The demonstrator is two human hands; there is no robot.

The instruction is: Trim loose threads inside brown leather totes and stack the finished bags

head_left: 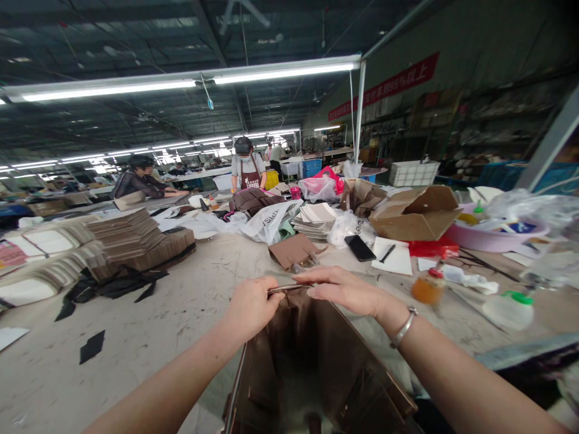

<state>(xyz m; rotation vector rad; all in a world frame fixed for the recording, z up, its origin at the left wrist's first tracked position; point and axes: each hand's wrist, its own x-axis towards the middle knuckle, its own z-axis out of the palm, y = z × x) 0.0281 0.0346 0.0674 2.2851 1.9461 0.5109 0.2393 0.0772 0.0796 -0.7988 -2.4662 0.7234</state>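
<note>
A brown handbag [357, 355] stands open-mouthed in front of me, its dark lining facing up. My left hand [256, 304] pinches the far rim of the bag between thumb and fingers. On the same rim, further right, my right hand [341, 289] lies with its fingers stretched out flat along the edge. A bracelet circles that wrist. Just beyond my hands lies a small brown leather piece [292, 251] with what look like clear-wrapped handles. The underside of the bag is hidden.
Stacks of brown sheets [131, 238] and black scraps [113, 284] lie left. Rightward are a phone [360, 248], an amber glue jar [427, 289], a green-capped bottle [511, 310], a cardboard box [416, 214] and a pink basin [497, 238]. A co-worker [248, 166] stands across the table.
</note>
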